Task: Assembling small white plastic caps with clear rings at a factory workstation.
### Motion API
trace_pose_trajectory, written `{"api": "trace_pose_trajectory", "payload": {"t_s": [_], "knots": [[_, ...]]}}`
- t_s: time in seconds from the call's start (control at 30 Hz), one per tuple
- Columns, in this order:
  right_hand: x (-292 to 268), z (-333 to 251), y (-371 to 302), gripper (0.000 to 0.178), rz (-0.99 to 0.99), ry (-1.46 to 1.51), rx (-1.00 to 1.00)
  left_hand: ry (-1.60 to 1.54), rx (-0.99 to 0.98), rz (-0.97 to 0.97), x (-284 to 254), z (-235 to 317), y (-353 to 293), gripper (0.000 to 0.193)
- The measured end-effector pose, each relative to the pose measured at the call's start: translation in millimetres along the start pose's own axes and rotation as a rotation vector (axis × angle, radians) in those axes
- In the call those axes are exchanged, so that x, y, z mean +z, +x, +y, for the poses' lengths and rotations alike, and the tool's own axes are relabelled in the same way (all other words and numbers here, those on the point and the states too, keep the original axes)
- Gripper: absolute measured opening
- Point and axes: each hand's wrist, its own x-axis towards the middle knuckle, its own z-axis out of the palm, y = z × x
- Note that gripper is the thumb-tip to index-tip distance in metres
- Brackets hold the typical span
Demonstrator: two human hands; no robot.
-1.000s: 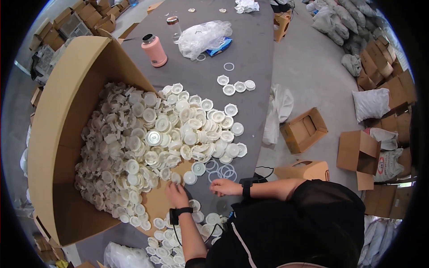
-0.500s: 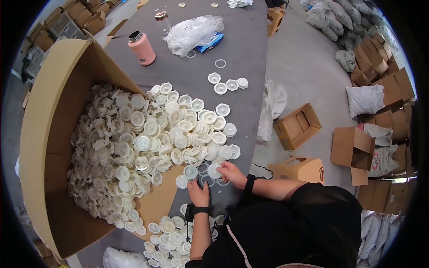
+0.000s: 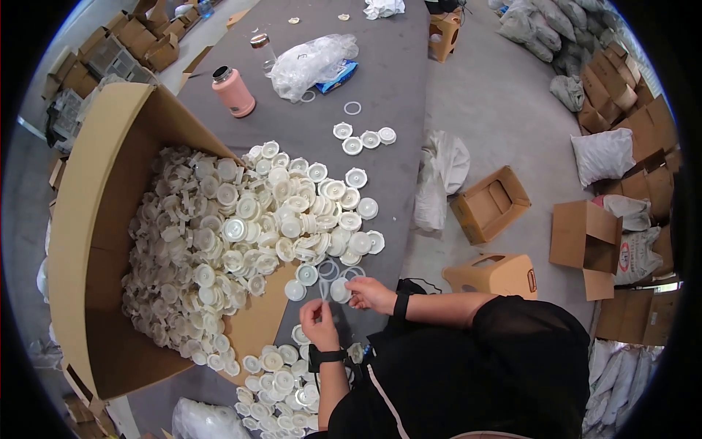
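Note:
Between the fingertips of my right hand (image 3: pixel 371 295) is a round white plastic cap (image 3: pixel 339 290), pinched at its right edge. My left hand (image 3: pixel 319 323) is closed on a thin translucent sealing ring (image 3: pixel 325 287), which stands up from the fingertips just left of that cap. Behind the hands, more loose rings (image 3: pixel 328 270) lie on the grey tabletop. Two caps rest by the left fingers, one of them a ribbed cap (image 3: pixel 306 275). A big heap of white caps (image 3: pixel 241 230) spills from a tipped cardboard box toward my hands.
The cardboard box (image 3: pixel 80 219) lies open on the left. More caps (image 3: pixel 274 384) sit near my left forearm. Farther back are a pink bottle (image 3: pixel 233 92), a clear bag (image 3: pixel 311 64) and a small group of caps (image 3: pixel 352 145). Brown cartons (image 3: pixel 491 205) stand on the floor at right.
My left hand has picked up a ring from the table and raised it beside the cap. My right hand, still holding the cap, has shifted slightly left. The whole view has shifted a little.

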Motion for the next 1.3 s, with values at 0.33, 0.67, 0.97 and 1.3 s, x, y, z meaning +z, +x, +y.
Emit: {"api": "trace_pose_trajectory", "payload": {"t_s": [0.33,0.67,0.97,1.3], "knots": [[17.4,6.1,-33.4,0.01,-0.28,0.221,0.056,0.304,0.353,-0.064,-16.4,33.3,-32.8,0.016],[33.6,13.9,-62.5,0.017,-0.321,0.035,-0.133,-0.495,-0.195,0.186,-10.6,33.8,-49.9,0.01],[43.1,21.1,-68.1,0.017,-0.427,0.111,-0.155,-1.115,-0.598,0.046,-22.7,47.1,-49.1,0.02],[48.9,14.3,-73.6,0.027,-0.415,-0.045,-0.26,-0.974,-0.54,0.102,-30.3,71.3,-45.6,0.012]]}}
